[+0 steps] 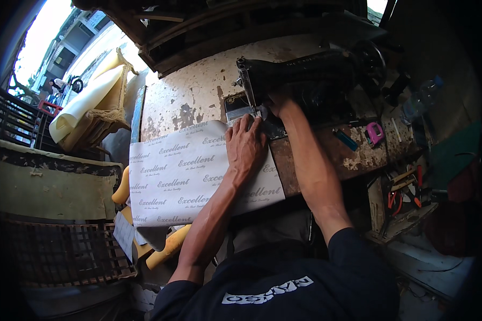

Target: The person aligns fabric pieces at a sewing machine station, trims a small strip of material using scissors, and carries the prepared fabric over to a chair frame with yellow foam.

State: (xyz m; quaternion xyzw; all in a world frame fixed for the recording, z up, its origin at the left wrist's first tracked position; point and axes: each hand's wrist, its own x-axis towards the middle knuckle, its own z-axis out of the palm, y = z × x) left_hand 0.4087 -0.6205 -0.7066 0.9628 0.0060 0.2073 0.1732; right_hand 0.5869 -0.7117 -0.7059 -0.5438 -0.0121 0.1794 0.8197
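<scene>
A black sewing machine (305, 67) stands on the worn table, its needle end toward the left. A white sheet with grey printed lettering (171, 176), perhaps the backing of a vinyl cloth, lies over the table's front edge, its far right corner by the machine's foot. My left hand (245, 142) rests flat on this sheet just in front of the foot, fingers stretched forward. Under the machine's arm, beside the needle, reaches my right hand (279, 102). Its fingers are mostly hidden in shadow, so what they touch cannot be made out.
On the table (168, 109), right of my right forearm, lie a pink tape measure (375, 132) and a teal object (345, 140). A clear bottle (420, 101) is farther right. An open drawer (407, 214) holds orange-handled tools. At left stands a worn padded frame (93, 107).
</scene>
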